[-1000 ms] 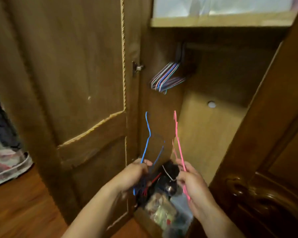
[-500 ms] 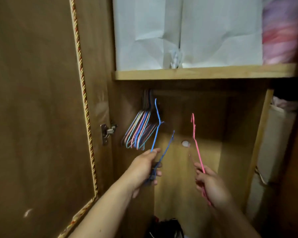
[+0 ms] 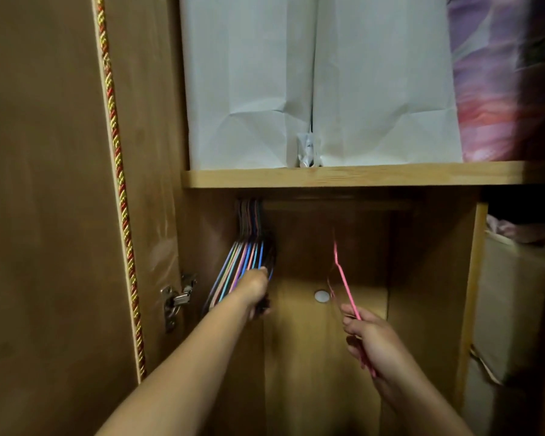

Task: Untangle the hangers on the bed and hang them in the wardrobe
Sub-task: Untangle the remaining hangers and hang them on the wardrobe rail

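Several thin coloured wire hangers (image 3: 243,262) hang in a bunch at the left end of the wardrobe rail (image 3: 334,203), just under the wooden shelf. My left hand (image 3: 257,289) reaches into the wardrobe and grips a blue hanger (image 3: 261,258) at the right side of that bunch; its hook is up near the rail among the others. My right hand (image 3: 372,338) holds a pink wire hanger (image 3: 343,278) lower and to the right, its hook pointing up, short of the rail.
The open wardrobe door (image 3: 60,215) with gold cord trim and a metal hinge (image 3: 177,298) stands on the left. A wooden shelf (image 3: 343,177) above carries white paper bags (image 3: 315,83) and pink-purple fabric (image 3: 501,89). A divider panel (image 3: 472,278) and pale boxes are on the right.
My left hand has carried the blue hanger up and left into the hanging bunch at the rail. My right hand has stayed low with the pink hanger. My view has tilted up.
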Action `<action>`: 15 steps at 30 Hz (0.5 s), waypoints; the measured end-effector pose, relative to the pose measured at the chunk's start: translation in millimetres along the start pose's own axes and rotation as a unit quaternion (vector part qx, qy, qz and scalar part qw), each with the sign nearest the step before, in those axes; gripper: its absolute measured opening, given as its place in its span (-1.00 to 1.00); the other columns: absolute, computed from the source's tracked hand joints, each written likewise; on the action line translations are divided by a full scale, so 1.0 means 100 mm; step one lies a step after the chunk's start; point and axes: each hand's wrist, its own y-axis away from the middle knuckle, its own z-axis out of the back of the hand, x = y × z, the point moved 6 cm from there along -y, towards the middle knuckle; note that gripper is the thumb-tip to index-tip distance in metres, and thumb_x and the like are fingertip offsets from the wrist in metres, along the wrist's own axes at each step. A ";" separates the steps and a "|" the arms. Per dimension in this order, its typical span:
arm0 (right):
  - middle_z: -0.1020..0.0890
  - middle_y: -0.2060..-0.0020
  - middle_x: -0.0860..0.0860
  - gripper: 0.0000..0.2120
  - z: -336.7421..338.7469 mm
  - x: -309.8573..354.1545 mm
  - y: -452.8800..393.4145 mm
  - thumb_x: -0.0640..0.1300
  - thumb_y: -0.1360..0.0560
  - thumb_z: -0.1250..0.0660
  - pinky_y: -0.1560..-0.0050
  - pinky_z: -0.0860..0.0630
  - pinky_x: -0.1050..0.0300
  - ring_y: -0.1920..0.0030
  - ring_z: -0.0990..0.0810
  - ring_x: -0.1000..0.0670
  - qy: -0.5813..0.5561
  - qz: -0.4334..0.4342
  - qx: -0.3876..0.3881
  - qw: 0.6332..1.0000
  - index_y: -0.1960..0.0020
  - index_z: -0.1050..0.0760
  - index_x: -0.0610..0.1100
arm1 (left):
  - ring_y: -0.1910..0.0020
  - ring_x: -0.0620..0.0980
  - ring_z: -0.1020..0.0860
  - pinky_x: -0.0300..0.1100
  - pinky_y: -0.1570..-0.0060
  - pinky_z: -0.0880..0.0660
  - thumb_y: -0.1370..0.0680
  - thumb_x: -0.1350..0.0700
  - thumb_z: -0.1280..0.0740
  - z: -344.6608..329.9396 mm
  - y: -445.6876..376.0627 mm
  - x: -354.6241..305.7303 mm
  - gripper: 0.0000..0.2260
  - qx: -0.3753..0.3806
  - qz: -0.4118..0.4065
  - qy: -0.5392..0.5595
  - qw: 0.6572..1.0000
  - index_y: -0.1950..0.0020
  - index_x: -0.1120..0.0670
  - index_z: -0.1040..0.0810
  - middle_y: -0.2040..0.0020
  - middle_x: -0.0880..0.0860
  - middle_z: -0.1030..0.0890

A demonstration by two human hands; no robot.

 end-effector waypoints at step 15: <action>-0.57 -0.07 0.09 -0.75 -0.50 0.34 -0.16 -0.11 -0.60 -0.26 -0.20 -0.53 0.02 -0.06 -0.55 0.04 -0.006 0.066 -0.009 0.998 -0.24 -0.55 0.05 | -0.33 0.19 -0.47 0.02 -0.25 -0.43 -0.63 -0.05 -0.11 0.40 0.53 -0.09 -0.63 -0.111 -0.153 -0.449 0.873 -0.42 0.00 -0.37 -0.38 0.12 -0.48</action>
